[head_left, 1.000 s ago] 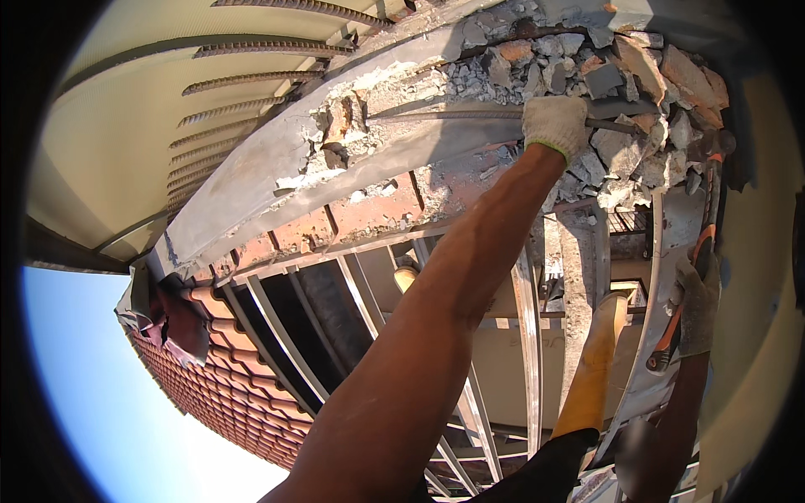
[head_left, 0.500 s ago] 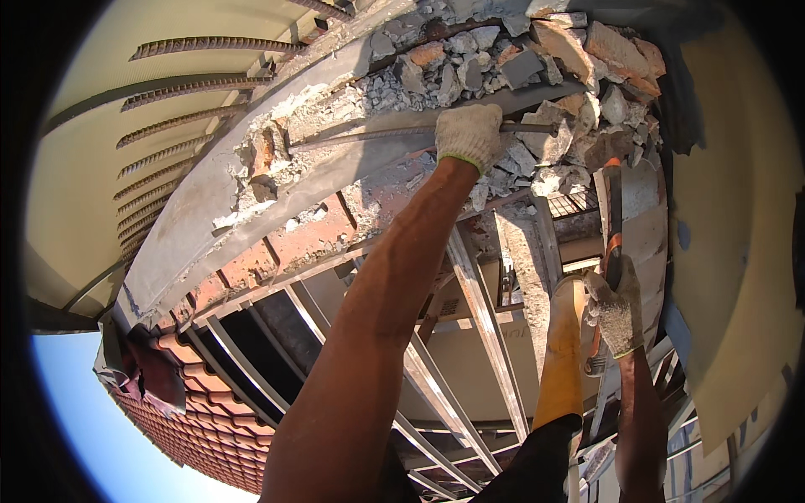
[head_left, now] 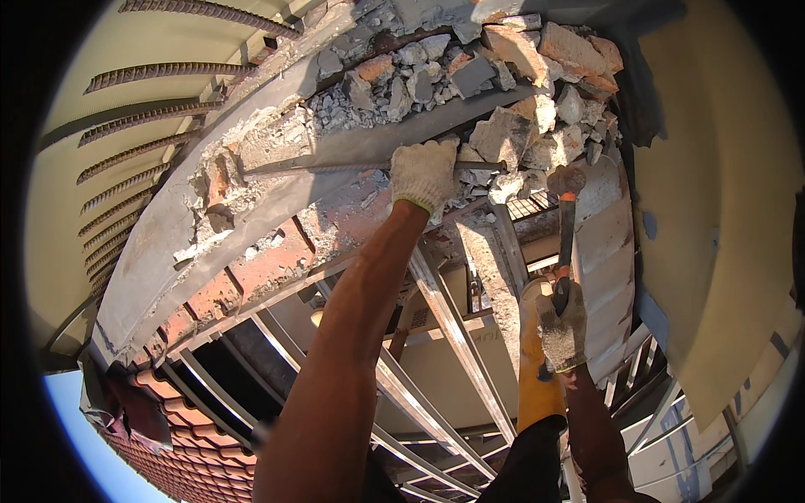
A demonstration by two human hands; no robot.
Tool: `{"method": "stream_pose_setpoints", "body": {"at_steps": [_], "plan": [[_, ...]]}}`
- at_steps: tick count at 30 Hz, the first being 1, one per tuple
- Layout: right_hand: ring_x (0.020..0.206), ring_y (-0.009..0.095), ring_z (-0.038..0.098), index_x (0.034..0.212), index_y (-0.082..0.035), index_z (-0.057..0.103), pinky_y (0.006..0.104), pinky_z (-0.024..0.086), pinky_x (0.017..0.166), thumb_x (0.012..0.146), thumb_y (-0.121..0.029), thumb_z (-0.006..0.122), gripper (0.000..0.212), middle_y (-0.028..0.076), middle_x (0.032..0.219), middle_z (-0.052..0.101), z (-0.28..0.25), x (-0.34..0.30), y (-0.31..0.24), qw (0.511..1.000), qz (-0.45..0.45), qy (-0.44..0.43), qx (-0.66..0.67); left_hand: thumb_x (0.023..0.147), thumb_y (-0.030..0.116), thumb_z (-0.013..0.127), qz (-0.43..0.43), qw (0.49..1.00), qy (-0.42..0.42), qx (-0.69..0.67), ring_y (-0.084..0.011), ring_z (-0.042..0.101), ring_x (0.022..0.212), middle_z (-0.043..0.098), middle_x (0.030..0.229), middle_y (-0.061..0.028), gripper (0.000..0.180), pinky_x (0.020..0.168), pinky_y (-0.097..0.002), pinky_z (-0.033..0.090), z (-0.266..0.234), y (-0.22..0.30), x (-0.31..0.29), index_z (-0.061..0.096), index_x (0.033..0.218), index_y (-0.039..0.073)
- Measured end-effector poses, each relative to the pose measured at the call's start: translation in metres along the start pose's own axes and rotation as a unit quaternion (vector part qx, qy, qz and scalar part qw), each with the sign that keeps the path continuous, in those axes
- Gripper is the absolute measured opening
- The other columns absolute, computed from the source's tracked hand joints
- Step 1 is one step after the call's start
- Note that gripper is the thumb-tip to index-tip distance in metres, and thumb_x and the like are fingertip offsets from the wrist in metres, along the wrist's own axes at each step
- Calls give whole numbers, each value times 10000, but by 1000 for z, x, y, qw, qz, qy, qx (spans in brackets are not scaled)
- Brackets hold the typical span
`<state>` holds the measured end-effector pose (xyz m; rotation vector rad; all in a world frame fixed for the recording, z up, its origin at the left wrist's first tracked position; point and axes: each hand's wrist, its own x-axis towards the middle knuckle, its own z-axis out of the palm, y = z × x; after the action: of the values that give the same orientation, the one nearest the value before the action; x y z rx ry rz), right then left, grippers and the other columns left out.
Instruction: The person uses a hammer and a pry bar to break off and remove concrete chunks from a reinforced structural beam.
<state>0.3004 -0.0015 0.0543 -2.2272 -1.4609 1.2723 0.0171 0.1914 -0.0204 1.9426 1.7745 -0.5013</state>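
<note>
The left hand (head_left: 425,173), in a pale knitted glove, is closed around a ribbed steel reinforcing bar (head_left: 327,166); the bar projects to both sides of the fist. The grip sits at about the same place along the bar as one second earlier. Left of this hand, the bar runs to the edge of a broken cavity (head_left: 220,186); contact there cannot be confirmed. The right hand (head_left: 563,329), also gloved, grasps the handle of a hammer (head_left: 567,226) below and to the right of the left hand. The hammer head is up, beyond the right hand, just beside the lower edge of the concrete rubble (head_left: 503,138). Compared with the earlier frame, the hammer and right hand are closer to the left hand, and the right hand now overlaps a yellow boot (head_left: 537,394) from which it was previously separate. The rubble, lying above and to the right of the left hand, shows no evident rearrangement. Metal rafters (head_left: 461,344) run below the left hand; clay roof tiles (head_left: 189,457) lie farther down and left of it.
</note>
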Motion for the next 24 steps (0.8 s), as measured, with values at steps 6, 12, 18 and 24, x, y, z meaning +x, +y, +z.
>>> {"method": "stream_pose_setpoints", "body": {"at_steps": [6, 12, 18, 24], "plan": [[742, 319, 602, 1309, -24, 512, 425, 512, 695, 935, -420, 698, 576, 167, 945, 584, -20, 60, 22, 986, -130, 47, -90, 917, 260, 672, 4, 1000, 29, 0, -271, 745, 956, 744, 1018, -80, 403, 828, -447, 567, 7, -3, 7, 656, 1319, 221], [916, 374, 697, 1355, -44, 544, 465, 549, 778, 969, -384, 687, 534, 201, 1067, 671, -61, 209, -105, 900, -363, 110, -216, 889, 245, 670, 14, 995, 84, -56, -288, 743, 939, 750, 979, -103, 241, 809, -461, 535, 16, -8, 6, 700, 1103, 137], [1059, 375, 673, 1320, -64, 583, 451, 544, 896, 911, -289, 767, 501, 189, 1144, 677, -46, 261, -228, 830, -515, 13, -213, 897, 205, 645, 9, 995, 67, -80, -288, 753, 920, 764, 955, -103, 173, 803, -457, 536, 14, -15, 6, 711, 1039, 130], [1109, 357, 669, 1323, -107, 560, 479, 538, 919, 917, -348, 740, 505, 149, 1206, 676, 5, 245, -323, 800, -456, -74, -382, 858, 198, 688, -4, 994, 31, -108, -288, 751, 953, 759, 993, -101, 250, 803, -469, 538, 15, -22, 4, 697, 1102, 144]]}}
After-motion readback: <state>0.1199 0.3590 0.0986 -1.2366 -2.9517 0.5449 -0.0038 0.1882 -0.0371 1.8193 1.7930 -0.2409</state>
